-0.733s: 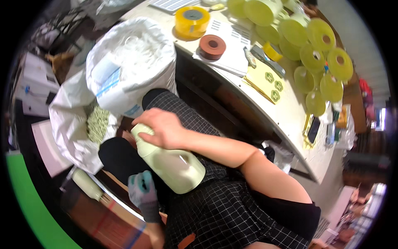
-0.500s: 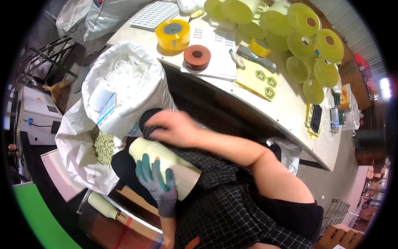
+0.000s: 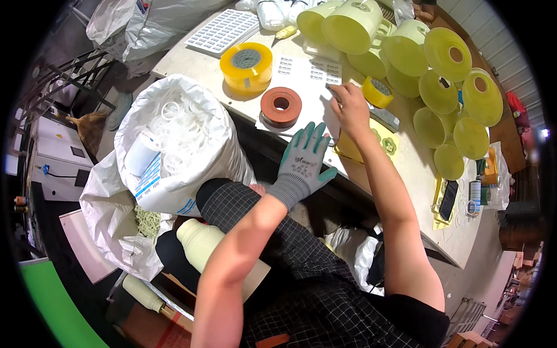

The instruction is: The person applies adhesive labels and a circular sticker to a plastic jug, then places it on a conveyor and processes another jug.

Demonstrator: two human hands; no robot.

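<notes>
My left hand (image 3: 303, 163), in a grey and green work glove, reaches to the table's front edge with fingers spread, its fingertips by the white paper (image 3: 316, 107). My bare right hand (image 3: 353, 111) is over the paper's right side, its fingers bent together at a printed sheet of small labels (image 3: 307, 68); what they grip, if anything, is hidden. A pale cream bottle-shaped piece (image 3: 196, 240) lies tilted across my lap, partly behind my left forearm. Left of my hands stand a brown tape roll (image 3: 281, 108) and a large yellow tape roll (image 3: 246, 67).
Several yellow-green cup-shaped pieces (image 3: 447, 55) are stacked on the table's right side. A smaller yellow tape roll (image 3: 377, 91) sits near my right hand. A white sack of clear rings (image 3: 180, 124) stands at the left, beside a sack of pale green pieces (image 3: 149, 221).
My left hand has let go of the cream bottle-shaped piece and moved up to the table edge. My right hand has gone from above my knee to the label sheet.
</notes>
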